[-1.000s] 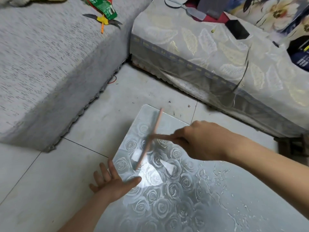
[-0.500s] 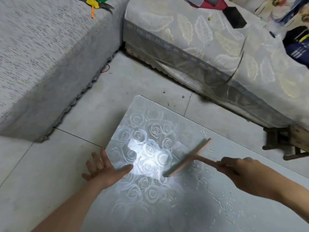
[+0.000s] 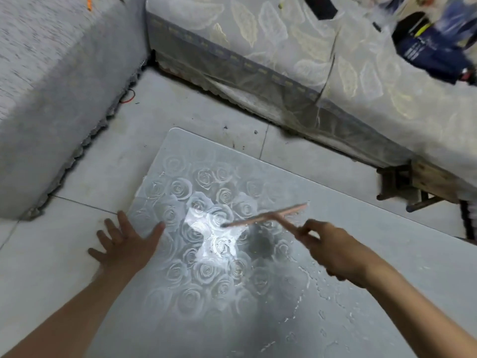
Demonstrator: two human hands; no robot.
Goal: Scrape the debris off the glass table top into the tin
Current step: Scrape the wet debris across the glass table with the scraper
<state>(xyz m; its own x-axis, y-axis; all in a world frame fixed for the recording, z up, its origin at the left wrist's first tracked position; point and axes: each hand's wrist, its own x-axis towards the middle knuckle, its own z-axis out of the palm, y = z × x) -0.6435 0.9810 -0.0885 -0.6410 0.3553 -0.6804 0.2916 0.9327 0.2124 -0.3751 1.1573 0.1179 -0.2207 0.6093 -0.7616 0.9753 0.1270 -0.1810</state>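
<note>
Below, a rose-patterned glass table top (image 3: 258,319) is seen over a tiled floor (image 3: 51,254). A pink T-shaped scraper (image 3: 265,217) is gripped by its handle in the right hand (image 3: 333,249), fingers curled round it. The blade is held above the glass beside a bright glare; contact cannot be told. The left hand (image 3: 124,244) is laid flat, fingers spread, at the glass's left edge. Wet specks (image 3: 325,295) are scattered towards the right.

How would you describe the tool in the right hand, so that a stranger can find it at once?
Find the glass table top with the rose pattern. Beside its bright glare, the right hand grips a thin handle. That handle ends in a long pinkish crossbar, a T shape: this scraper is the only tool over the glass.
</note>
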